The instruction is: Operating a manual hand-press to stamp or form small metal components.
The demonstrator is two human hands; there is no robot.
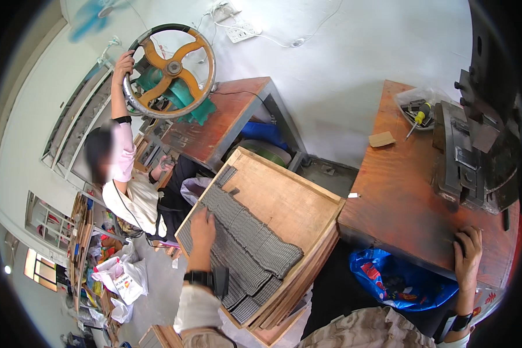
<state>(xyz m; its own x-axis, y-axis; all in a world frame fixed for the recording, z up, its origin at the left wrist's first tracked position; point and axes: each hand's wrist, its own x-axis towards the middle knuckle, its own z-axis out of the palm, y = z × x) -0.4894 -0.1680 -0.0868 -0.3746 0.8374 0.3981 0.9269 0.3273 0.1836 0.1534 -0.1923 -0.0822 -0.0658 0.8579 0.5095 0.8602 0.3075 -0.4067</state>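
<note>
My left hand [202, 233] reaches over a shallow wooden tray [293, 182] and touches the upper left part of rows of small grey pieces [261, 246]. Its fingers are drawn together at the rows; what lies between them is too small to make out. The grey pieces are packed side by side in long bands, with a few short ones apart near the tray's top left. My right hand [468, 255] rests on the front edge of the reddish-brown worktable [394, 203], fingers loosely bent and nothing visible in them. It is below a dark metal press [475, 156].
On the worktable are a tan piece [381, 139] and a clear bag of metal parts [414, 101] with a yellow-handled screwdriver [422, 113]. A blue bag [394, 284] sits under the table edge. At left, another person [119, 156] grips a large handwheel [173, 68].
</note>
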